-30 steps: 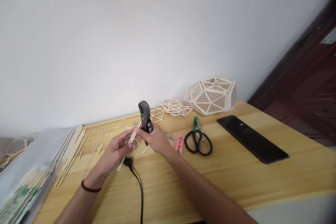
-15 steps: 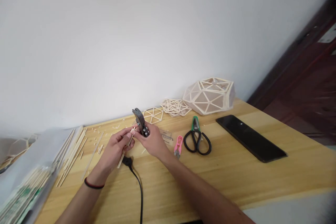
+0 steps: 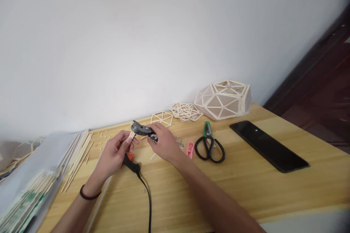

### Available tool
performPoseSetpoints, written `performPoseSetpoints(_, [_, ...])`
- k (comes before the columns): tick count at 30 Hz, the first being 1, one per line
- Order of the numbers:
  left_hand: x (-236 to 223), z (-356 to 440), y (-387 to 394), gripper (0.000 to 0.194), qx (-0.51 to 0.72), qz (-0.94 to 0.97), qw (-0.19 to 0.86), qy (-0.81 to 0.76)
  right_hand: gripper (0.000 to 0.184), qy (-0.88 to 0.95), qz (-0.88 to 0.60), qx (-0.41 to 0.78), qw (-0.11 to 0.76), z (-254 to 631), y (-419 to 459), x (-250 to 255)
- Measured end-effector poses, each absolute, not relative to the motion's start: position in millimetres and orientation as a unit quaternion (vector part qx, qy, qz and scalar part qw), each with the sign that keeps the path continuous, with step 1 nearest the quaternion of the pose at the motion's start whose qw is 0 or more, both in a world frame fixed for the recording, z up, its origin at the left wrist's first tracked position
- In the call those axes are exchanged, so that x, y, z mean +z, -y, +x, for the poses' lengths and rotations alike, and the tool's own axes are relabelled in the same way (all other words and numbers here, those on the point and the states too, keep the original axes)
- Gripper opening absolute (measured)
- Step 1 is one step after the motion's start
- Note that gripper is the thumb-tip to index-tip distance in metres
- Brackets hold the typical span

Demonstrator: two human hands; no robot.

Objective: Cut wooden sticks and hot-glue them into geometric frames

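Pinched in my left hand (image 3: 116,151) are a few short wooden sticks (image 3: 132,135), their ends pointing up and away. My right hand (image 3: 165,143) is closed around a pair of dark metal cutting pliers (image 3: 142,129). The head of the pliers lies across the upper ends of the sticks; whether its jaws touch them I cannot tell. Below my left hand rests a black corded tool (image 3: 131,164), possibly a glue gun, with an orange part beside it. Its cable (image 3: 149,196) runs toward the front edge.
Loose sticks (image 3: 78,160) and a plastic pack of sticks (image 3: 32,196) lie at left. Flat stick frames (image 3: 162,118) and a faceted stick model (image 3: 225,102) stand by the wall. Pink clip-like pliers (image 3: 189,149), scissors (image 3: 210,149) and a phone (image 3: 269,145) lie at right.
My right hand has swung the pliers from upright to nearly level, bringing their head over the stick ends. My left hand has shifted slightly left, and the sticks' lower ends no longer show below it.
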State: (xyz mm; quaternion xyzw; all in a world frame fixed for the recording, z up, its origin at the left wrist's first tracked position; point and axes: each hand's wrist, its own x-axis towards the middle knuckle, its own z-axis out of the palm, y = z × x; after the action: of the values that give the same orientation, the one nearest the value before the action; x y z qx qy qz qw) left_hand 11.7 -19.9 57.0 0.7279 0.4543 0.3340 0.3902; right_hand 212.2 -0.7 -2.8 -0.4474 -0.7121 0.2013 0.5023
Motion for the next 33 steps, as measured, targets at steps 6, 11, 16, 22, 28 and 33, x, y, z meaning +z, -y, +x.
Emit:
performPoseSetpoints(6, [54.8,7.0,22.6,0.038,0.327,0.740,0.372,-0.455,0.037,0.742,-0.443,0.181,0.469,203.3,7.8,-5.2])
performPoseSetpoints(11, [55.0,6.2,25.8,0.036,0.328,0.745,0.365,-0.453,0.038,0.741,-0.452,0.169,0.468,202.2,9.0,-3.0])
performPoseSetpoints(16, [56.4,6.5,27.3,0.035,0.324,0.753,0.364,-0.441,0.039,0.743,-0.454,0.159,0.466,202.3,9.5,-1.9])
performPoseSetpoints(22, [58.4,6.3,27.6,0.035,0.338,0.753,0.353,-0.441,0.037,0.759,-0.452,0.140,0.448,202.1,11.0,0.1])
performPoseSetpoints(28, [61.8,10.2,31.2,0.036,0.338,0.746,0.347,-0.456,0.024,0.757,-0.487,0.123,0.417,201.0,11.3,1.4])
performPoseSetpoints(33, [64.5,11.4,32.3,0.035,0.336,0.732,0.370,-0.463,0.017,0.753,-0.508,0.135,0.396,202.8,11.6,4.5])
